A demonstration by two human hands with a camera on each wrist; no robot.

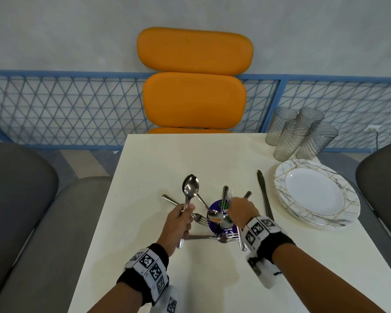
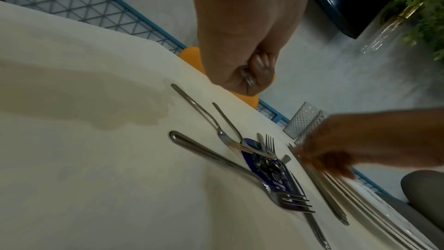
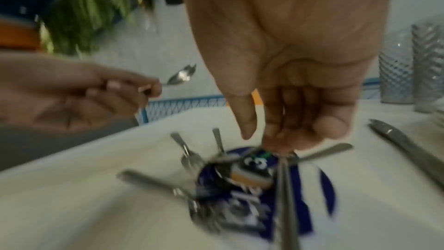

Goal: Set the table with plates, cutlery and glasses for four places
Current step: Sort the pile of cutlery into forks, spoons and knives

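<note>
The left hand (image 1: 178,222) is gripping spoons (image 1: 191,188) upright, fingers curled round the handles. The right hand (image 1: 239,211) is reaching into the cutlery pile (image 1: 219,222) at the tabletop's (image 1: 167,159) centre, fingers lying on a handle; whether it is pinching one I cannot tell. Plates (image 1: 314,195) are stacked at 3 o'clock, glasses (image 1: 298,134) at 2 o'clock. The pieces are crossing one another, so lifting one is likely dragging others along, perhaps off the edge.

Glasses (image 1: 299,134) stand behind the stacked plates (image 1: 315,195), right of the cutlery pile (image 1: 221,220).
</note>
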